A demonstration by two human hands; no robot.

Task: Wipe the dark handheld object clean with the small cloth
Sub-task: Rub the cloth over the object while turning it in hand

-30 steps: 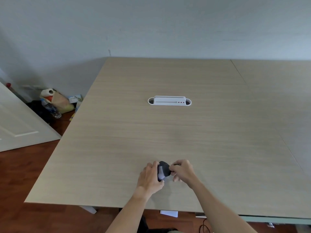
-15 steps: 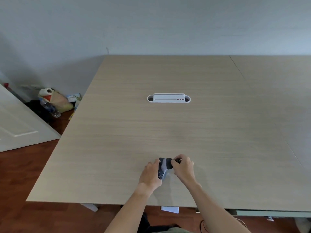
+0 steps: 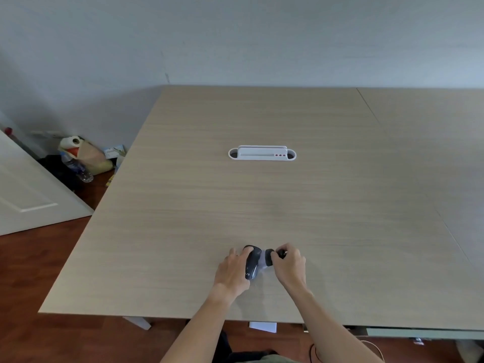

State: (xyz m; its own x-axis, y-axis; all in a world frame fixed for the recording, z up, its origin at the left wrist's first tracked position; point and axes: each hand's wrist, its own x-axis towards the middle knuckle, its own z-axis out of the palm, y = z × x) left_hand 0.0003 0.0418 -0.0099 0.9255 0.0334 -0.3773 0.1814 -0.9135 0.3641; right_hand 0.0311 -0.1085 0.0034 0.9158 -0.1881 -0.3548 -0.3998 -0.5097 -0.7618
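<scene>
Pale wood-grain table (image 3: 262,205), white oblong cable tray (image 3: 262,154) set at its middle

Cloth (image 3: 262,268) largely hidden, blurred

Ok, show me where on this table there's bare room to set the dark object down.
Bare wood lies all around: between the hands and the white cable tray, left of the left hand, and right of the right hand. It is crowded only where the hands hold the dark object.

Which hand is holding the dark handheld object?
The left hand grips the dark object; the right hand pinches something small and dark beside it.
</scene>
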